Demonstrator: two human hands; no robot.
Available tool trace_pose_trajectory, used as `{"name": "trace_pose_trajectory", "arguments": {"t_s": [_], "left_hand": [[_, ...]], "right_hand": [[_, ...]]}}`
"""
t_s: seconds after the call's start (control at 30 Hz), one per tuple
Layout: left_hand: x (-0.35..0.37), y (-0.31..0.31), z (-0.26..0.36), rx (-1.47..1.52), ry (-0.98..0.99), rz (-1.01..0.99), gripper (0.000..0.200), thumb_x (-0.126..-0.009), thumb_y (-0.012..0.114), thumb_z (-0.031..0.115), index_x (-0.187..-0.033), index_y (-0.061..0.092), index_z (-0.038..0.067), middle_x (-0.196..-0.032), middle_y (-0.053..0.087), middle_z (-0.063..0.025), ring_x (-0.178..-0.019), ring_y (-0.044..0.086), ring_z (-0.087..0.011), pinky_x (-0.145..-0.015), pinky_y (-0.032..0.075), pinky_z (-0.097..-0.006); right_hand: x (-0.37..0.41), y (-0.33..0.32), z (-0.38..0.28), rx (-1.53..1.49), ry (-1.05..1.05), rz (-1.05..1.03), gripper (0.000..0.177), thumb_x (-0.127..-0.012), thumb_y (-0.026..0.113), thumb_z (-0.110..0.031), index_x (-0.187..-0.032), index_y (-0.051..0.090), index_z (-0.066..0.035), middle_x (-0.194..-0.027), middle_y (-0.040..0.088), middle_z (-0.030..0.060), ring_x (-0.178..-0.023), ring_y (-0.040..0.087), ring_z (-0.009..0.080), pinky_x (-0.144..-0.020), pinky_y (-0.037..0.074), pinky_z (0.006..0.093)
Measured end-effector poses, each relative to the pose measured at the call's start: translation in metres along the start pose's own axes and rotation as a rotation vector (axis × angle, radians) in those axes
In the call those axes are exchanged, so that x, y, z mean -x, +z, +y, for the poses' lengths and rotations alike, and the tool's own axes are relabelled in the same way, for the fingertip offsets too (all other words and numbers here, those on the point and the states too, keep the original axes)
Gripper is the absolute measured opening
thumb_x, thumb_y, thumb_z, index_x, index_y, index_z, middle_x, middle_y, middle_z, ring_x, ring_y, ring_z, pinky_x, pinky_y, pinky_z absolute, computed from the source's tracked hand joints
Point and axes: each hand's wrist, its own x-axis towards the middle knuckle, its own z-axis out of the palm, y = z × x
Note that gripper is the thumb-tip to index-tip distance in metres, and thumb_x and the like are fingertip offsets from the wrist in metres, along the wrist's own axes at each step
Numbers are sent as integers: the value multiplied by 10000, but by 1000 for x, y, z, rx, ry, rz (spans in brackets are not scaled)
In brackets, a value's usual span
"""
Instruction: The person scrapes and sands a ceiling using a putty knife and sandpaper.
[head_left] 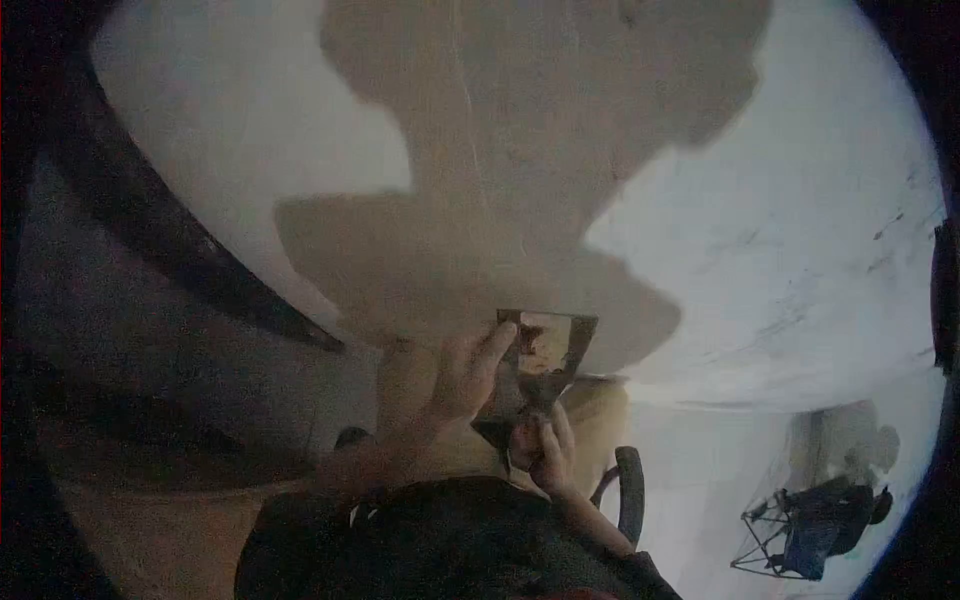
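Both hands hold a flat, dark-edged plate [562, 352] in front of my body, wider at its far end, with a shiny face marked by pale and brown patches. The frame does not show exactly what kind of thing it is. My left hand [470, 372] grips its left edge, thumb lying over the face. Around the narrower near end close the fingers of my right hand [545, 452]. A dark corner of the plate sticks out to the left, below my left hand.
Beyond the hands stretches a pale surface [780, 240] with a large brownish shadow across it. A dark beam-like strip [200, 230] runs down the left. A curved black bar [630, 495] stands right of my arm. Farther right is a thin folding frame with dark cloth [825, 525].
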Motion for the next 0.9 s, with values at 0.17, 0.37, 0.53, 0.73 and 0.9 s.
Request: {"name": "trace_pose_trajectory", "arguments": {"t_s": [0.17, 0.37, 0.53, 0.73, 0.9], "left_hand": [[-23, 15, -20, 309, 75, -192, 352, -970, 462, 275, -997, 605, -45, -900, 625, -82, -834, 563, -116, -763, 467, -278], [-35, 30, 15, 535, 34, -115, 356, -963, 472, 283, -994, 593, -50, -950, 628, -113, -860, 607, -146, -775, 513, -305], [-45, 22, 25, 679, 15, -115, 340, -964, 462, 270, -1021, 564, -49, -959, 619, -108, -871, 632, -170, -763, 554, -319], [-56, 13, 23, 672, 42, -134, 333, -958, 474, 269, -1044, 549, -43, -966, 614, -109, -857, 631, -171, -757, 552, -321], [-69, 3, 27, 689, 30, -96, 323, -954, 484, 266, -1031, 554, -40, -951, 617, -105, -849, 625, -166, -742, 544, -326]], "right_hand": [[6, -11, -38, -183, 41, -53, 477, -956, 440, -291, -1304, 320, 13, -755, 480, 65, -549, 477, 142, -483, 409, 265], [-15, -4, -69, 50, -12, 82, 415, -959, 425, -195, -1320, 351, -3, -646, 411, 0, -494, 395, 75, -431, 346, 206], [-37, 8, -77, 68, 11, 59, 437, -970, 429, -216, -1353, 376, -13, -631, 415, -37, -514, 382, 47, -453, 321, 191], [-51, 12, -64, 228, -133, 95, 276, -941, 484, -290, -935, 483, -14, -580, 402, -1, -420, 380, 74, -353, 306, 229], [-69, 10, -59, 242, -113, 122, 291, -946, 480, -297, -867, 483, -17, -599, 438, 10, -434, 398, 70, -356, 306, 227]]}}
